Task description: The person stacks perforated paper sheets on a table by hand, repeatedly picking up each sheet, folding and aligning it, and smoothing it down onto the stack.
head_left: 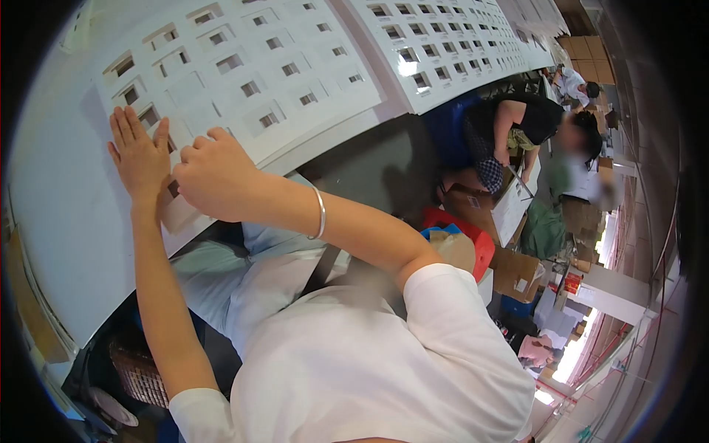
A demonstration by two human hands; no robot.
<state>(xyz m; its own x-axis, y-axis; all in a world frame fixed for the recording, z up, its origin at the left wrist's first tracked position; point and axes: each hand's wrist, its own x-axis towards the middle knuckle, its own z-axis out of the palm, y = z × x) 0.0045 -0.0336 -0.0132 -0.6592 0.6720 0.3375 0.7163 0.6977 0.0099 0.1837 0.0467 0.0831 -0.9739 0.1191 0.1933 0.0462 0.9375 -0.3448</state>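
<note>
A large white sheet (214, 96) with rows of small rectangular cutouts lies on the white table in front of me. My left hand (140, 156) rests flat near the sheet's left edge, fingers stretched out and held close together, thumb apart. Just to its right, my right hand (216, 177) is closed above the sheet's near-left corner, a silver bangle on its wrist. Its fingertips are turned down and hidden, so anything they pinch cannot be made out. Cutouts show around and between both hands.
A second white sheet (443, 44) with rows of cutouts lies to the right. Beyond it a person in a dark top (524, 122) bends over a white board. Cardboard boxes (517, 273) and a red plastic stool (473, 240) stand at my right. A woven basket (140, 373) is at lower left.
</note>
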